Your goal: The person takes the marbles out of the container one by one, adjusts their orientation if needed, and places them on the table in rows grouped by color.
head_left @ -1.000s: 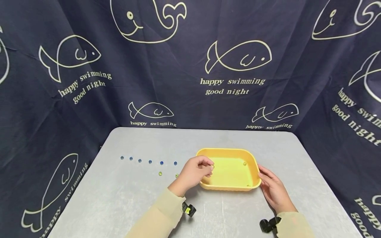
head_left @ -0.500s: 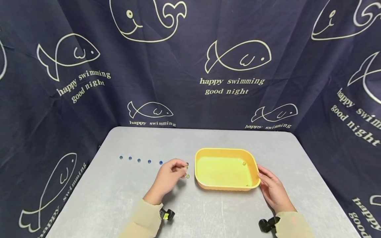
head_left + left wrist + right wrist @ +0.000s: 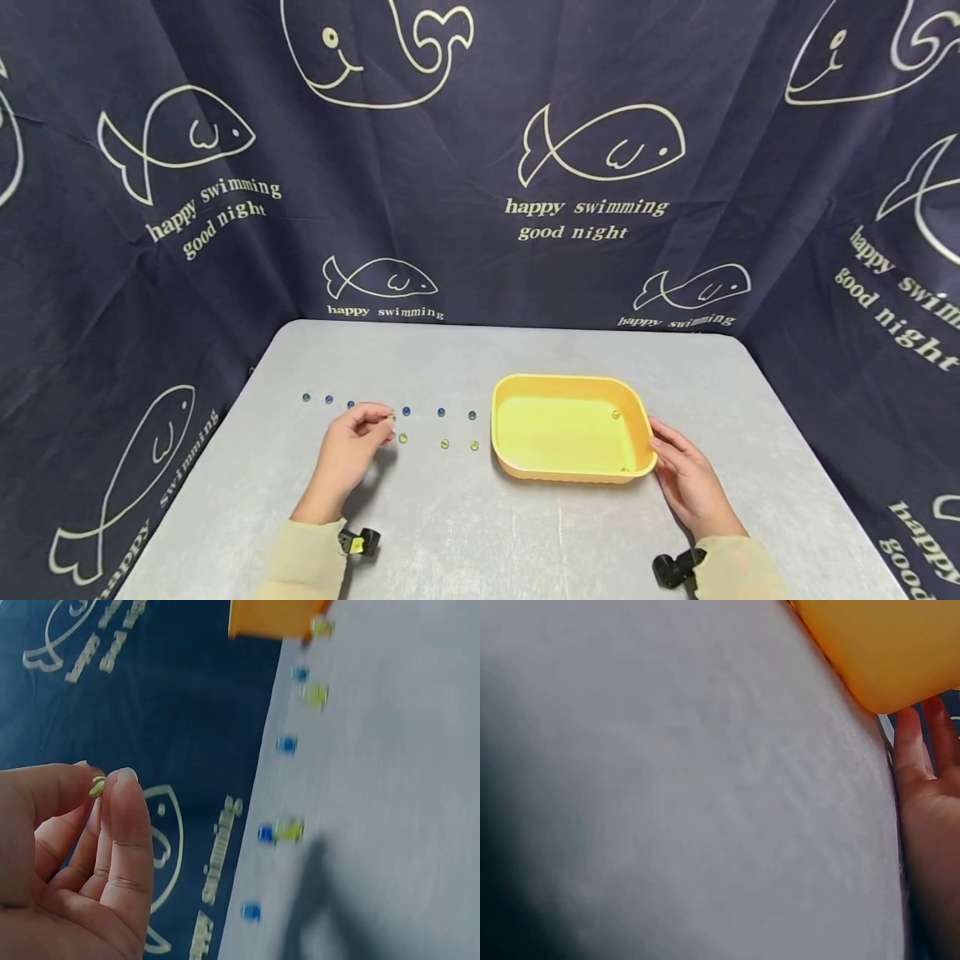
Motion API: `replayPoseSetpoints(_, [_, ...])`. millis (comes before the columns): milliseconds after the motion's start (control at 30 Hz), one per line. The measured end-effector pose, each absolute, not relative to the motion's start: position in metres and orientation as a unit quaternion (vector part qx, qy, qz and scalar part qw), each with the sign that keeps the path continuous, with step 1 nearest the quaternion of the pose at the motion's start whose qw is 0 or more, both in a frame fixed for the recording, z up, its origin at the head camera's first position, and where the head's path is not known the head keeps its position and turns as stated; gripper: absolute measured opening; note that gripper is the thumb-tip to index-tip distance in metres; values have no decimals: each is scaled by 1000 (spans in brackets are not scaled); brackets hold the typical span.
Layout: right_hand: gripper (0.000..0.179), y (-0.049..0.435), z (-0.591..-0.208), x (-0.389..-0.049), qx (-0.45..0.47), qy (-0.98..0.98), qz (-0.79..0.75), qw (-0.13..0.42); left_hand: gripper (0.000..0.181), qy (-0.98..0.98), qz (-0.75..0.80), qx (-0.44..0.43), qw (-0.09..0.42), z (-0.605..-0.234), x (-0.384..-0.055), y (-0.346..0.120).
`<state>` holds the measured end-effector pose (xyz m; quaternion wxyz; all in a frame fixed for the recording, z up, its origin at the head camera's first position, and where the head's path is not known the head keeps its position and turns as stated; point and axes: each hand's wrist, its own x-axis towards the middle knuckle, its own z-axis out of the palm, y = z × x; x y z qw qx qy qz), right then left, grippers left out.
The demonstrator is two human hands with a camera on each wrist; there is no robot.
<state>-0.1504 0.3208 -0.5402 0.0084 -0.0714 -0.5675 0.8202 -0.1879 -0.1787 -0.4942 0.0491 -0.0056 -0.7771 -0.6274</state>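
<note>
Between thumb and fingertips my left hand point(image 3: 348, 450) pinches a yellow-green glass marble point(image 3: 97, 785), raised above the left part of the table. Below and around it runs a back row of blue marbles point(image 3: 407, 411); part of this row is hidden behind the hand. In front of that row lie three yellow-green marbles point(image 3: 445, 443), spaced apart. My right hand point(image 3: 692, 479) rests against the right end of a yellow plastic bin point(image 3: 573, 476), its fingers fairly straight at the outer wall. Inside the bin, toward its right side, are two yellowish marbles point(image 3: 616, 414).
A light grey table point(image 3: 570, 542) carries everything. Dark blue cloth point(image 3: 465, 167) with white fish drawings hangs behind it and on both sides. Each wrist wears a small black camera mount point(image 3: 360, 542).
The left hand has moved left from over the bin's left rim, past the front row, with a yellow-green marble in its fingers. A third yellow-green marble now shows beside the bin. The right hand stays put.
</note>
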Motion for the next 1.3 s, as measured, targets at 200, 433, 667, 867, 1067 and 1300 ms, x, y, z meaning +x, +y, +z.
replayPoseSetpoints(200, [43,321,-542,-150,-70,-575,815,5,13,-788,-612,23,61,-494,-187,-200])
replayPoseSetpoints(433, [40,324,-543,-149,-70,-570,819,5,14,-792,-608,42,25,-499,-194,-204])
replayPoseSetpoints(667, [40,324,-544,-147,-58,-569,820,4,13,-820,-570,50,0,-516,-203,-207])
replayPoseSetpoints(867, [44,323,-543,-148,-50,-567,822,4,13,-840,-539,69,5,-528,-207,-214])
replayPoseSetpoints(1067, [43,325,-543,-149,-59,-572,818,4,13,-847,-524,86,5,-535,-208,-217])
replayPoseSetpoints(1300, [44,324,-543,-149,-56,-573,817,3,14,-853,-513,95,4,-536,-207,-218])
